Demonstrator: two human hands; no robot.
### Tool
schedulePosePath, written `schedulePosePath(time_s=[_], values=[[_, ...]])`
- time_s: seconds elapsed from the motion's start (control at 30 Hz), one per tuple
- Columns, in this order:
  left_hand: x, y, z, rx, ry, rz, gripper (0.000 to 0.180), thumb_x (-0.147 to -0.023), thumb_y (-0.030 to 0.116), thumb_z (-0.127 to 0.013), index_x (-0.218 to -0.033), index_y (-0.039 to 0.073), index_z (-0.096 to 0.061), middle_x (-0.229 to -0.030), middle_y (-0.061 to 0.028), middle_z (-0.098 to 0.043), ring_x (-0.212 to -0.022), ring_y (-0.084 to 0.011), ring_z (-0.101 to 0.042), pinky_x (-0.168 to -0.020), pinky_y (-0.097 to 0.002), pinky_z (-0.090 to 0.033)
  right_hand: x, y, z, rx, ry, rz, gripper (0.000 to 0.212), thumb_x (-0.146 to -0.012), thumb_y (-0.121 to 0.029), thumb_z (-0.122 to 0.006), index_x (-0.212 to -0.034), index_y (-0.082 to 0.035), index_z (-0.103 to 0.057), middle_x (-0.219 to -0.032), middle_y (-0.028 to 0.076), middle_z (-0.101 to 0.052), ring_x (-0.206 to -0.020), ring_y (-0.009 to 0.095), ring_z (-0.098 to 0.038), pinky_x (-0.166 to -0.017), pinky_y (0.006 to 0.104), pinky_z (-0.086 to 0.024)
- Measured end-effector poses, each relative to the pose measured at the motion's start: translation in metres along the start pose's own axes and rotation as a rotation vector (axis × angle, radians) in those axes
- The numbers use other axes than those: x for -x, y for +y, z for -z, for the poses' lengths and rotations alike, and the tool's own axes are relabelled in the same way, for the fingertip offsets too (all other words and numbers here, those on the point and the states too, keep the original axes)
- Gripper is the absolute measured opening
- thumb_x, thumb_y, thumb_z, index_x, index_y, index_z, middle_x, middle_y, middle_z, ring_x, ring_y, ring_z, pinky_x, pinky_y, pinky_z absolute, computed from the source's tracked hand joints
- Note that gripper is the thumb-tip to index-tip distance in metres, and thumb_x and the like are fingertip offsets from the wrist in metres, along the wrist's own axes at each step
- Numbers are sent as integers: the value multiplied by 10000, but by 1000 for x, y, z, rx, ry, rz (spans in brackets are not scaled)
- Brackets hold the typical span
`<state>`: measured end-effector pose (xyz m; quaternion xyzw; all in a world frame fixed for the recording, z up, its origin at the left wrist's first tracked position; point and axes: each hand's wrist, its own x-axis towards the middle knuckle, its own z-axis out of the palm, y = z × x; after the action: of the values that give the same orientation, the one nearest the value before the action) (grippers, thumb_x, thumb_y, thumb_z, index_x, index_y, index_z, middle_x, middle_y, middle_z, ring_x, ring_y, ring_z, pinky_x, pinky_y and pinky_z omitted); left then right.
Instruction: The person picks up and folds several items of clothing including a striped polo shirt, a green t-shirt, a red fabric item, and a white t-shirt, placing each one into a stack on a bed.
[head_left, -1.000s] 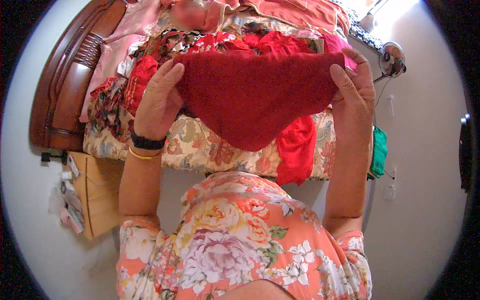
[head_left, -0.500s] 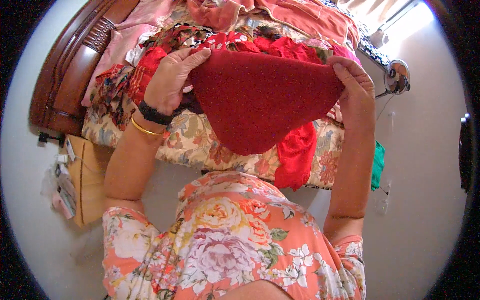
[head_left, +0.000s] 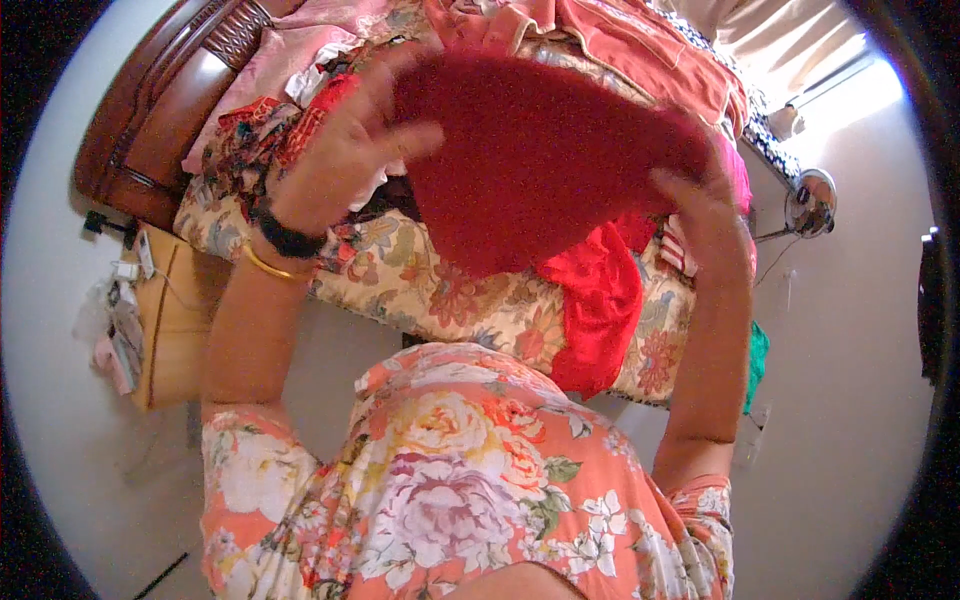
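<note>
A dark red cloth is stretched in the air between my two hands, above the near side of the bed. Its lower edge hangs in a rounded point. My left hand, with a black band and a gold bangle at the wrist, holds the left upper corner; its thumb lies across the front. At the right corner my right hand grips the cloth, its thumb in front and its fingers mostly hidden behind. Both hands are smeared by motion. Below the cloth, a bright red garment drapes over the bed's edge.
The bed has a floral cover and a dark wooden headboard at the left. Rumpled patterned clothes and an orange-pink blanket lie on it. A light wooden cabinet stands left, a small fan right.
Both hands have lifted the dark red cloth higher and farther away. My left thumb has spread more across its front. The view has shifted slightly.
</note>
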<state>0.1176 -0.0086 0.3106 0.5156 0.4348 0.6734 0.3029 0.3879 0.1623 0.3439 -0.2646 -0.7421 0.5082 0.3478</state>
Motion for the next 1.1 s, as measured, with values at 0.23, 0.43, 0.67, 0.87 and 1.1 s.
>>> schedulePosePath(time_s=[0.23,0.43,0.67,0.87,1.1], values=[[14,-13,35,-43,-9,378,246,-905,63,-564,-1133,28,-650,-1054,-26,-670,-991,-121,-599,-954,-262,-430,-26,41,5,-459,-113,-235,302,-843,24,-596,-1140,-35,-604,-1049,64,-658,-941,157,-627,-864,298,-497],[-3,11,45,-132,-41,221,333,-888,61,-589,-1214,-8,-583,-1098,-41,-645,-994,-122,-593,-926,-261,-446,-44,7,-7,-345,-292,-113,387,-790,-20,-624,-1176,-3,-610,-1127,84,-641,-1027,187,-601,-944,304,-452],[-14,18,59,-1182,135,57,238,-757,17,-657,-980,87,-696,-990,-122,-657,-931,-217,-630,-769,-321,-496,-95,36,-29,596,-177,364,377,-764,-50,-590,-1137,-56,-638,-1083,142,-649,-1007,230,-619,-930,318,-452],[-2,70,42,-1277,292,-239,326,-674,-11,-659,-993,48,-688,-851,-190,-640,-776,-279,-642,-672,-349,-494,-97,4,-53,622,40,541,194,-762,-110,-634,-940,-68,-698,-984,112,-653,-921,265,-629,-806,344,-478],[106,19,21,-1518,190,-276,275,-634,8,-681,-880,121,-630,-814,-82,-519,-859,-303,-535,-718,-404,-457,-10,47,-44,632,-50,652,296,-642,45,-696,-902,-96,-711,-953,107,-631,-957,291,-596,-864,358,-478]])
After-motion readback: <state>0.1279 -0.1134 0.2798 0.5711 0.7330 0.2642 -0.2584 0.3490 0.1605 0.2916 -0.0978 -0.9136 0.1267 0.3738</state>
